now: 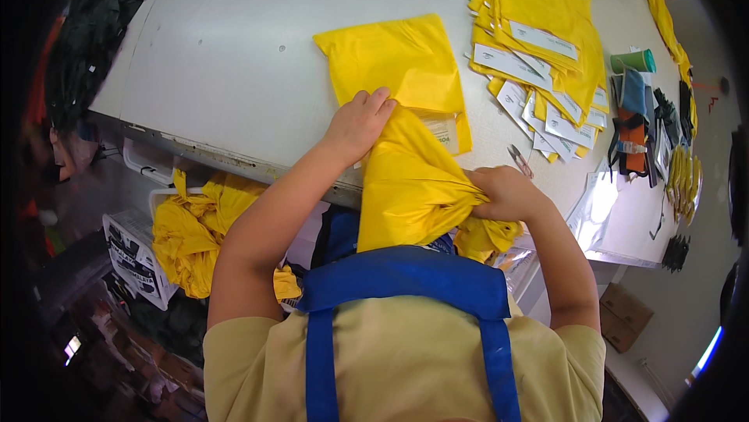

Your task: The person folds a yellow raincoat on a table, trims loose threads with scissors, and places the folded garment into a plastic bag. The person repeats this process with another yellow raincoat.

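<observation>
A thin yellow cloth [402,180] hangs bunched and creased over the table's front edge, close to my body. My left hand [363,125] has its fingers curled on the cloth's upper end. Farther right and lower, my right hand [503,194] grips a gathered side of it, with folds running into the fingers. Just beyond the left hand lies a flat, folded yellow piece [394,59], a clear pocket with a printed white card [443,132] at its near right corner. The bunched cloth partly covers that piece.
Small thread snips [520,161] lie beyond my right hand. A pile of yellow folded pieces [546,1] with white cards covers the table's right side, near a green roll [633,61]. Crumpled yellow cloth [191,227] fills a white bin below the table at left.
</observation>
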A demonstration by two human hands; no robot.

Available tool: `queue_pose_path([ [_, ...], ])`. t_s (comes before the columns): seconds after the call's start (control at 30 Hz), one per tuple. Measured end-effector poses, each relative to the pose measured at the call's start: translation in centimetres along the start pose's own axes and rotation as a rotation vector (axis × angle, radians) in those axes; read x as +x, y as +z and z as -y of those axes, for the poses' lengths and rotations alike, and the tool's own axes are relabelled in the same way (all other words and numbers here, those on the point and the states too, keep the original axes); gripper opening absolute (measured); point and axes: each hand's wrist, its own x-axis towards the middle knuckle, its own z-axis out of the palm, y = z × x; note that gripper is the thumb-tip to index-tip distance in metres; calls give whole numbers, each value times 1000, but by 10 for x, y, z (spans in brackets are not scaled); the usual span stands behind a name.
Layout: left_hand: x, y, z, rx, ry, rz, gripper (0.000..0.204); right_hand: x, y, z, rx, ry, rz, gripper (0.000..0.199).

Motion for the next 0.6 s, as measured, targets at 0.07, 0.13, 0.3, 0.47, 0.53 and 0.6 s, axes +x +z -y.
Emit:
queue_pose_path([
  [0.07, 8, -12, -1, -43, 61, 6, 34, 12, 8, -7, -52, 25, -62, 65],
  [0.13, 8, -24, 3, -69, 83, 67, 37, 20, 13, -18, -122, 106, -90, 69],
  [0.3, 8, -42, -19, -34, 1, 221, 41, 15, 10, -13, -50, 544, -277, 74],
  [0.47, 6, -17, -76, -129, -81, -103, 48, 19, 24, -12, 75, 657, -391, 76],
  [0.53, 7, -16, -93, -166, -95, -91, 50, 31, 33, -8, 147, 638, -439, 76],
  [0.6, 4, -23, -91, -211, -98, -16, 48, 35, 35, -7, 244, 632, -453, 75],
])
